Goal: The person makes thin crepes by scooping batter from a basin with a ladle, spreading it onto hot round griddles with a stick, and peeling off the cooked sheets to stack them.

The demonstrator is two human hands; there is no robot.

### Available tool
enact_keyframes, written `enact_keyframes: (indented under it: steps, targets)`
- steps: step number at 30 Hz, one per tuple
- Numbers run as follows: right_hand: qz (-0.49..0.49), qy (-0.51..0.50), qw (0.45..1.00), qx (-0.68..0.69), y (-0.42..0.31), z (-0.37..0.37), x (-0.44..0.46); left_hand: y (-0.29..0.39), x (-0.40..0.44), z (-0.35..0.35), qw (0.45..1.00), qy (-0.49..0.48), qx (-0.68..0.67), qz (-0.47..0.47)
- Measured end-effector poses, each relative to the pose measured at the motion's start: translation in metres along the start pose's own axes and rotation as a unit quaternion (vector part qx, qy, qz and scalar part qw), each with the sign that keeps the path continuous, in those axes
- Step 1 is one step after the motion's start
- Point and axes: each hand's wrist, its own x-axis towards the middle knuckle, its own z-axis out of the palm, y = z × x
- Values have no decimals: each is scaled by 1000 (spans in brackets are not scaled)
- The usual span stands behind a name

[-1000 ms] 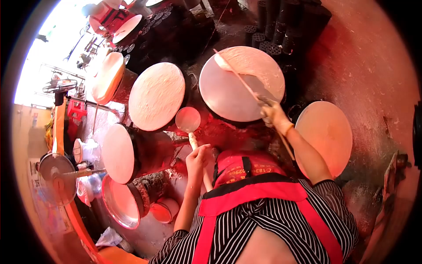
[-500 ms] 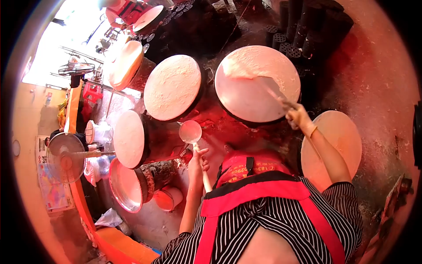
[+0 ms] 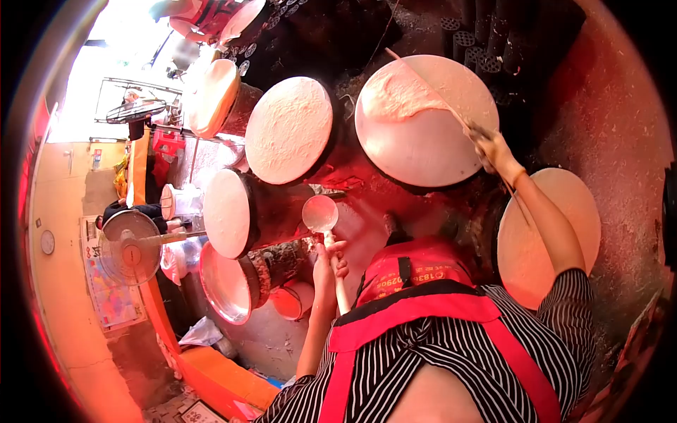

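Observation:
My right hand is closed around a long, thin spatula, seen almost edge-on. Its far end crosses the large round griddle in front of me. Pale batter covers the griddle's upper left part in a thick sheet, while the lower part looks smooth. Lower and to the left, my left hand grips the pale handle of a ladle. The ladle's round bowl points away from me, over the floor, apart from the griddles.
More round griddles stand around me: a batter-coated one to the left, another below it, and one beside my right arm. A bowl-like pan, a bucket and a fan are at left. Perforated briquettes stand behind.
The spatula has turned from showing its broad blade to nearly edge-on, and now reaches past the griddle's far rim. My left hand still holds the ladle. The whole view has shifted slightly.

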Motion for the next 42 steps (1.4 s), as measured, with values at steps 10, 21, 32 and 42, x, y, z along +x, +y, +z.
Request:
enact_keyframes:
  steps: [10,21,32,42]
  targets:
    - [16,-50,995,79,66,16,-115,31,22,4,988,-85,125,0]
    - [-59,115,974,185,174,186,-182,103,76,-58,937,-262,229,5]
    - [-171,241,914,277,55,402,89,134,76,-212,957,-203,206,19]
    - [-94,376,845,367,100,465,56,139,70,-267,956,-180,229,43]
